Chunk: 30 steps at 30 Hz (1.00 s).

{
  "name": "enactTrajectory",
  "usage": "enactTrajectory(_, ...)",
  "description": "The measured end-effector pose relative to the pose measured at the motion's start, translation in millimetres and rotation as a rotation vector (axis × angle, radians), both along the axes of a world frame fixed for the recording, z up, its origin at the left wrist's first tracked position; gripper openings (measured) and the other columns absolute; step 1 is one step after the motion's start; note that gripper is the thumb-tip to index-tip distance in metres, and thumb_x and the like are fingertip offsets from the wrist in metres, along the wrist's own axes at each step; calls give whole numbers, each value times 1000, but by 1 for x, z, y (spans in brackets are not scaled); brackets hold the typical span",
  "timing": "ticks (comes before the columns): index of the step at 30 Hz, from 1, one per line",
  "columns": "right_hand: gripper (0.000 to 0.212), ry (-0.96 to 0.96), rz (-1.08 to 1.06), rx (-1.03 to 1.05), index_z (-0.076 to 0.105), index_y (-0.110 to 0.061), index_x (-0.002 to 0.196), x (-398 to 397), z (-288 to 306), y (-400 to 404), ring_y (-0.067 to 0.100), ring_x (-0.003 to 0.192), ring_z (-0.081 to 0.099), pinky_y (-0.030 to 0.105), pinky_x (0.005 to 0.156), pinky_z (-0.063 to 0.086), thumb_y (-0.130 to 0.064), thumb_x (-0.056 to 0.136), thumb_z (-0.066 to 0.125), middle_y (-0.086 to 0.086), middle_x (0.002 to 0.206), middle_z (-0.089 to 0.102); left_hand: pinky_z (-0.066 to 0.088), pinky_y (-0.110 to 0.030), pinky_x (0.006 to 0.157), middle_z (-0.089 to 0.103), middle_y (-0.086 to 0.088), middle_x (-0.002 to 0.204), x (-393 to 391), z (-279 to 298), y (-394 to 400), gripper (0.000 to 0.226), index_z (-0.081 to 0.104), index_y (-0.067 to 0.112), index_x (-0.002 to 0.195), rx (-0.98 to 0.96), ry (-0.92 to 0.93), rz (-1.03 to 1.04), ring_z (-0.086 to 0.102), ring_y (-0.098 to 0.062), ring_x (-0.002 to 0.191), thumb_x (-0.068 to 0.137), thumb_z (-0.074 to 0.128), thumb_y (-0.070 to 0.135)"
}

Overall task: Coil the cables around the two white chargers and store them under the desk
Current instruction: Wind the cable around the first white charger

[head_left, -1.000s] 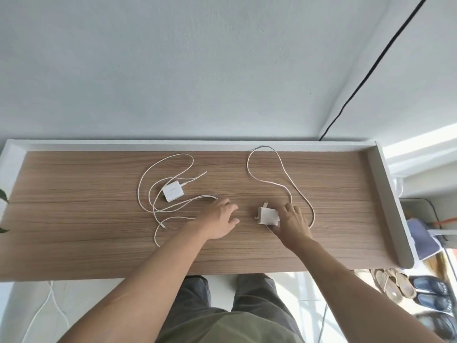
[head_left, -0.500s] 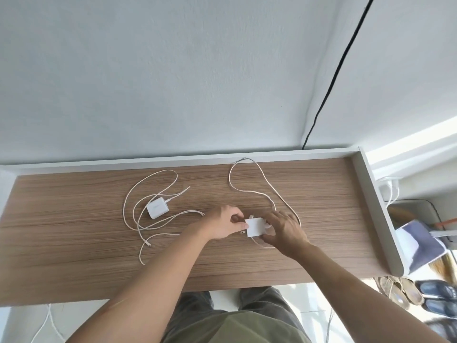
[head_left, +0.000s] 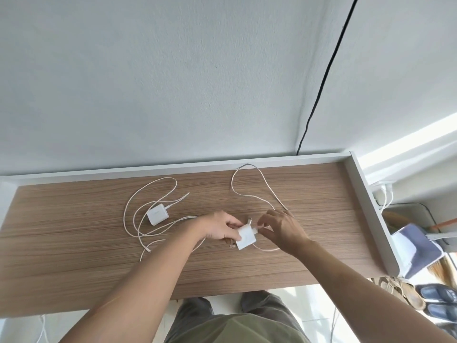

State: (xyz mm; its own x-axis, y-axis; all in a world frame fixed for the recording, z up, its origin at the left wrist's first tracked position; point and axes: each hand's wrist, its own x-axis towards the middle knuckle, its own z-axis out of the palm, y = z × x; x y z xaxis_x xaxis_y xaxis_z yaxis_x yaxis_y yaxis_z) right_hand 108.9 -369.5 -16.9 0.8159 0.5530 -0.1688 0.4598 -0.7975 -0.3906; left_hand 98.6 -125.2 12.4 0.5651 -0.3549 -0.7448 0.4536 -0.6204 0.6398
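Holding charger 1 [head_left: 246, 236] just above the desk [head_left: 74, 256], left hand [head_left: 222, 230] clamped round it, right hand [head_left: 282, 231] pinching its cable [head_left: 247, 194] by the plug. Best wrapping snug, even turns. Charger 2 [head_left: 157, 214] lying untouched, far left.

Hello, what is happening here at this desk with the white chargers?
A person is starting to tidy two chargers. The left hand grips one white charger just above the wooden desk, while the right hand pinches its cable next to the charger, ready to coil it. Most of that cable lies loose toward the back edge. The second charger lies untouched on the left among its own uncoiled cable.
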Motion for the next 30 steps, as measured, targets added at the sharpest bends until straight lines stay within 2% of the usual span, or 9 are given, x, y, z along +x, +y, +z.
enactTrajectory(2, 15, -14, -13, 25, 72, -27, 94, 7, 8, 4, 18, 89, 65, 32, 83, 40, -41, 89, 70, -8, 90, 67, 58, -24, 81, 72, 4, 98, -2, 8, 3, 47, 66, 23, 133, -34, 32, 26, 70, -11, 80, 87, 74, 12)
enactTrajectory(5, 27, -35, -73, 110, 75, -25, 90, 18, 26, 13, 13, 82, 65, 33, 78, 42, -50, 87, 66, -9, 87, 69, 57, -31, 88, 74, -1, 98, -4, 17, 10, 45, 67, 19, 129, -53, -14, 48, 70, -16, 84, 85, 74, 8)
enactTrajectory(7, 32, -32, -106, 154, 75, -23, 88, 26, 37, 16, 14, 80, 66, 32, 75, 43, -53, 87, 64, -8, 86, 70, 56, -23, 78, 74, 2, 92, -4, 24, 16, 40, 69, 17, 123, -43, -49, 62, 70, -13, 81, 85, 74, 6)
enactTrajectory(10, 23, -15, -119, 183, 76, -22, 92, 35, 55, 23, 16, 85, 67, 33, 73, 48, -43, 89, 71, -8, 92, 72, 54, -16, 69, 74, -2, 97, -5, 39, 26, 41, 69, 7, 123, -50, -65, 72, 69, -12, 83, 83, 76, 0)
enactTrajectory(14, 21, 23, -182, 241, 77, -23, 95, 47, 74, 38, 10, 81, 64, 29, 71, 46, -43, 90, 72, -14, 96, 72, 55, -23, 81, 77, -14, 112, -5, 59, 42, 43, 70, 7, 123, -132, -103, 91, 70, -15, 91, 82, 82, 1)
enactTrajectory(17, 23, 62, -216, 287, 75, -23, 91, 54, 85, 50, 11, 75, 64, 29, 68, 48, -45, 93, 68, -12, 83, 72, 59, -25, 82, 77, -8, 105, -3, 73, 53, 33, 72, 13, 115, -274, -167, 222, 71, -17, 91, 85, 81, 2)
enactTrajectory(21, 27, 163, -263, 308, 69, -15, 84, 60, 89, 63, 23, 67, 60, 30, 61, 43, -36, 98, 61, 3, 72, 68, 59, -23, 75, 72, -8, 96, -1, 94, 63, 33, 69, -1, 118, -435, -235, 383, 71, -11, 81, 87, 72, -11)
enactTrajectory(27, 32, 337, -263, 358, 64, -20, 75, 59, 91, 81, 8, 74, 68, 35, 80, 54, -17, 103, 48, 0, 79, 73, 61, -32, 85, 72, -24, 112, 4, 121, 76, 41, 65, -8, 121, -655, -315, 572, 73, -32, 102, 84, 74, 8)
enactTrajectory(30, 26, 460, -322, 443, 60, -8, 83, 54, 99, 91, 11, 59, 67, 36, 72, 57, -14, 103, 44, 4, 67, 70, 58, -38, 95, 74, -23, 114, 4, 125, 81, 38, 66, -5, 117, -696, -350, 734, 71, -37, 110, 82, 75, 8)
